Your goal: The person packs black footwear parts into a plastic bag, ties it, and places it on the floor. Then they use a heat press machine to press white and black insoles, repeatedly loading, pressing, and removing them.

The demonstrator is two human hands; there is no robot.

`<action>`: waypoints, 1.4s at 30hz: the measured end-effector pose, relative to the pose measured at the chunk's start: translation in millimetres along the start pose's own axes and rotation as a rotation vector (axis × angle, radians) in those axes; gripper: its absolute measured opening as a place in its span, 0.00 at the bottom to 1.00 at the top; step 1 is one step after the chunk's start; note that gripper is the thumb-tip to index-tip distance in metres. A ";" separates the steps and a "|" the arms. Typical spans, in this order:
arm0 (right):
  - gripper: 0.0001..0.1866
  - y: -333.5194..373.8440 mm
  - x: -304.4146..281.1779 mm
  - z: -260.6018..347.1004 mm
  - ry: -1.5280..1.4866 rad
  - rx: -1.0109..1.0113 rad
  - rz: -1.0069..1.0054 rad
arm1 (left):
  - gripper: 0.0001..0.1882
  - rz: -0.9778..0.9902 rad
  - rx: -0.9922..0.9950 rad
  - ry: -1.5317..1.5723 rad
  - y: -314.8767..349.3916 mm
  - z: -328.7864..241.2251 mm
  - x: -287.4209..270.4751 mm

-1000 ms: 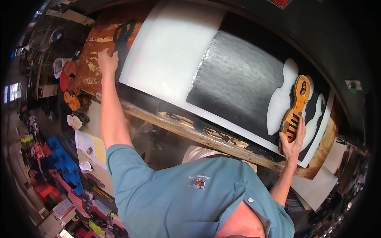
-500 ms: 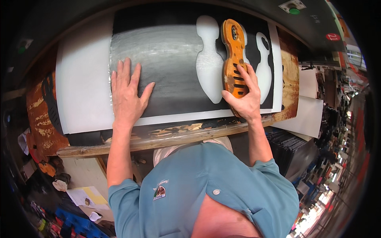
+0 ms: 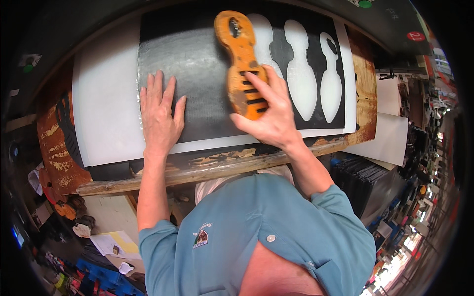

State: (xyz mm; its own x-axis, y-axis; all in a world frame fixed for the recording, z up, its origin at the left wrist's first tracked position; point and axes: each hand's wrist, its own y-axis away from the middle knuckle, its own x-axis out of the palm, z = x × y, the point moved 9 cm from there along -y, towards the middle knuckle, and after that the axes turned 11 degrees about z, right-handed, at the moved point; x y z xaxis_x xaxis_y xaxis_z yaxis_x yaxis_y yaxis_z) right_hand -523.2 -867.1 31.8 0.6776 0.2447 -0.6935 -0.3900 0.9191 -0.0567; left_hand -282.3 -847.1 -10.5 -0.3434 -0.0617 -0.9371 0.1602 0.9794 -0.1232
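My left hand (image 3: 161, 116) lies flat with its fingers stretched out on a black sheet (image 3: 187, 89), near the sheet's left edge. In my right hand (image 3: 271, 111) is an orange sole-shaped cutting die (image 3: 236, 79) with dark slots and an oval hole near its far end. My thumb and fingers grip its near half from the sides. The die is over the black sheet, left of three sole-shaped openings that show white underneath. The nearest opening is partly covered by my right hand and the die. Whether the die touches the sheet, I cannot tell.
A white board (image 3: 106, 98) lies beneath the black sheet. The worn wooden edge (image 3: 212, 173) of the table runs in front of me. Dark machine housing (image 3: 390, 24) with a green button stands at the far side. Stacked black sheets (image 3: 363, 182) are at the right, below white sheets (image 3: 382, 140).
My right hand has moved the cutting die to the left, uncovering the middle sole-shaped opening. My left hand has stayed in about the same place on the black sheet.
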 end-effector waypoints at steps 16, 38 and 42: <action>0.58 6.5 26.0 -18.6 -0.047 -0.200 0.278 | 0.62 0.087 0.145 0.354 13.5 -73.9 14.7; 0.36 39.4 12.2 -23.5 -0.039 -0.327 -0.036 | 0.50 -0.075 0.109 0.294 38.1 -74.3 11.0; 0.24 54.6 -6.4 -23.5 -0.091 -0.343 -0.217 | 0.29 -0.198 0.216 0.402 93.2 -98.6 -10.0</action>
State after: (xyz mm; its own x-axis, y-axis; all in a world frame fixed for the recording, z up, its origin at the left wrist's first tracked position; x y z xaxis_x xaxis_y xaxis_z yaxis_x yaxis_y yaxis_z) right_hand -563.5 -825.7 16.3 0.8132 0.0968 -0.5738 -0.4068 0.7998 -0.4415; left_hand -355.1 -736.2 19.6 -0.7094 -0.1217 -0.6942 0.2296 0.8913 -0.3910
